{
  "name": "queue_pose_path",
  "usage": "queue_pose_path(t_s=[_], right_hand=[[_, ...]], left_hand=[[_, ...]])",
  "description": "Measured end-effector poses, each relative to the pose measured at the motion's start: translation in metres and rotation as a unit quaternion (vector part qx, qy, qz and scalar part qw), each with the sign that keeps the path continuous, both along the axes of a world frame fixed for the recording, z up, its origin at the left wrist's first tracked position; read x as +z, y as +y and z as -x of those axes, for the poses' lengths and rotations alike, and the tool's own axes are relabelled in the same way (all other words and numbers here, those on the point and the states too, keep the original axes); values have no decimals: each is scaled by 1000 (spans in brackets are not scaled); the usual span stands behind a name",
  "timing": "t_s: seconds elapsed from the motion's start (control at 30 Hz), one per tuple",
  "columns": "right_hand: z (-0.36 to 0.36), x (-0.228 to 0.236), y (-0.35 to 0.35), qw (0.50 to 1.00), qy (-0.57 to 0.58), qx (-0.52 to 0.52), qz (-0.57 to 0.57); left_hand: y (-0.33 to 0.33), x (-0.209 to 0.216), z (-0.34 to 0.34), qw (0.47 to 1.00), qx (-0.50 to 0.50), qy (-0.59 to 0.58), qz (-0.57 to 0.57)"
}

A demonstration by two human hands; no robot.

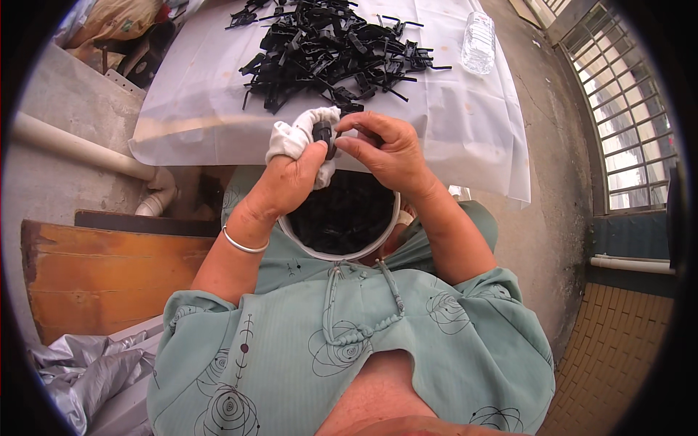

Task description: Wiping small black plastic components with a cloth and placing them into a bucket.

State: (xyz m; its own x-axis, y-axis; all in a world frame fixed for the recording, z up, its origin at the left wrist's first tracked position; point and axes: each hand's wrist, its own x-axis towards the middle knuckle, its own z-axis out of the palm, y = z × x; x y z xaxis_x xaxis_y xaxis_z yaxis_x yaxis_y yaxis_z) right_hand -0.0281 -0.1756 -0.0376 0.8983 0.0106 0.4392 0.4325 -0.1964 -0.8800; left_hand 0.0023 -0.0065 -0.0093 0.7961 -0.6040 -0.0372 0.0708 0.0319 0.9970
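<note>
My left hand (294,174), its fingers wrapped in a white cloth (291,139), is closed on a small black plastic part (322,133). The thumb presses against the part's lower end. My right hand (389,149) is beside it, thumb and forefinger pinched at the part's right side; whatever lies between those fingertips is too small to make out. Both hands are above a white bucket (342,256) holding many dark pieces. Beyond them, a heap of black plastic parts (327,54) with thin projecting strips spreads over the table.
White plastic sheeting (196,109) covers the table and hangs over its near edge. A clear plastic bottle (478,43) lies at the far right. A wooden board (109,269) and a pipe (80,149) are to the left. A barred window (625,109) is on the right.
</note>
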Motion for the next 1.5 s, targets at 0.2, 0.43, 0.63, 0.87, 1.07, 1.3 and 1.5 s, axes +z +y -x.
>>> queue_pose_path(t_s=[0.2,0.43,0.63,0.87,1.07,1.3,1.5], right_hand=[[-3,-8,4,992,70,54,-89],[3,3,4,995,54,30,79],[2,-6,19,997,56,-8,49],[-24,-2,-19,977,-1,-75,199],[-42,-11,-35,916,-67,-183,352],[-9,-1,-12,993,-68,15,95],[7,16,5,981,-97,-42,163]], left_hand=[[-4,-1,4,996,-33,31,75],[-10,-15,-5,960,26,-271,-57],[-9,-13,1,918,58,-358,-161],[9,-6,-6,863,-23,-435,-255],[5,-22,-17,986,66,-85,-130],[-8,-25,-24,918,-13,267,292],[-18,-15,-8,980,143,-47,132]])
